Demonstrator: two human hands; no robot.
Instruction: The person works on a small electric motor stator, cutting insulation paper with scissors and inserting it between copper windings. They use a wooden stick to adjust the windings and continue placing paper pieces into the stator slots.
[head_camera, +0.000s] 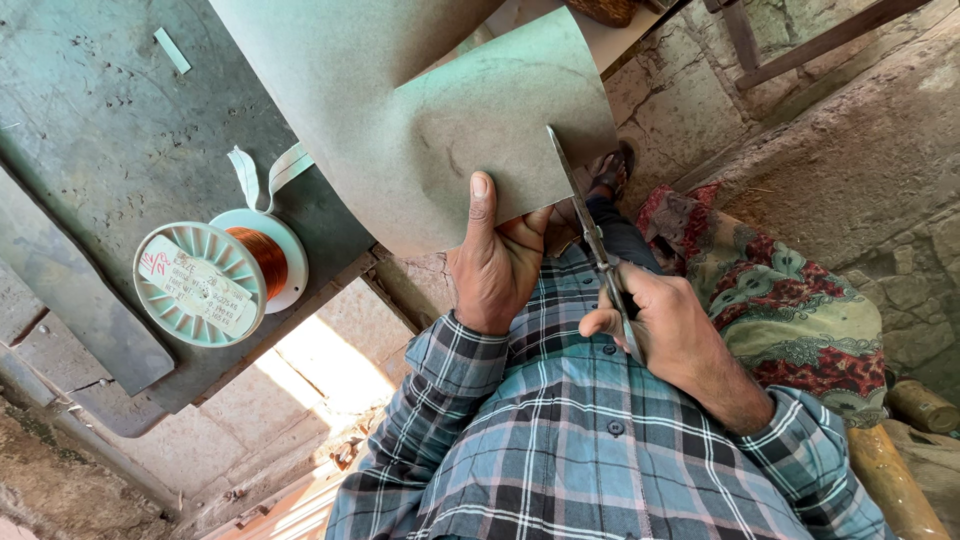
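Sheet: a large, stiff grey-green sheet of paper-like material (440, 130) curls down off the worktop edge and hangs over the person's lap, so its free lower edge comes within reach of both hands.
Left hand: the left hand (495, 265) pinches the sheet's lower edge, thumb flat on the near face and fingers behind; I judge it keeps the sheet taut and steady next to the cut line.
Right hand: the right hand (665, 325) is closed around the handles of a pair of slim metal scissors (590, 235), holding them firmly.
Scissors: the blades point up and away from the body and meet the sheet's edge just beside the left thumb; how far apart the blades stand I cannot tell.
Spool: a pale green plastic spool wound with copper-coloured wire (220, 275) lies on its side on the worktop, well apart from the hands, one labelled flange facing the camera.
Strips: a folded pale strip (265, 172) lies touching the spool, and a small pale strip (172, 50) sits farther off.
Surface: a dark, scuffed grey worktop (110, 130), pitted and dusty.
Room: rough stone paving (700, 100) below, a patterned red and green cloth (790, 300) beside the person's right arm, and the checked blue shirt sleeves (560, 460) filling the near view.
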